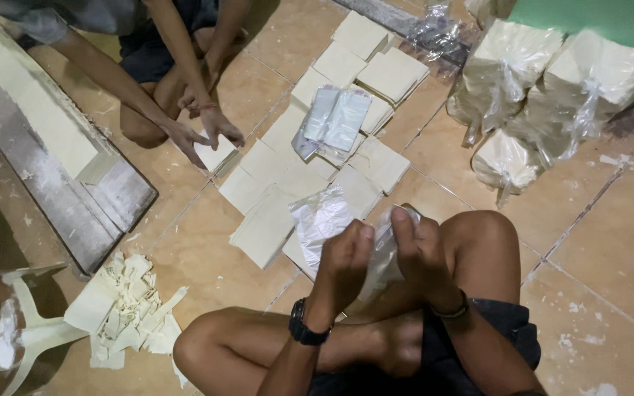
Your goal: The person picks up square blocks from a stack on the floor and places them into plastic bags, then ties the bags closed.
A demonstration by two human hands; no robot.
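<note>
My left hand (344,258) and my right hand (418,248) are raised above my crossed legs, both pinching a clear thin plastic bag (385,253) between the fingers. A black watch sits on my left wrist. Just ahead on the tiled floor lie several stacks of pale cream square sheets (267,226), and a loose clear bag (318,217) rests on them. A pile of clear plastic bags (335,117) lies farther out on the stacks.
Another person sits opposite, their hands (203,130) pressing a cream stack (216,154). Filled, tied plastic bags of sheets (511,55) stand at the upper right. A long grey board (53,158) lies left, with cream offcuts (122,308) beside it.
</note>
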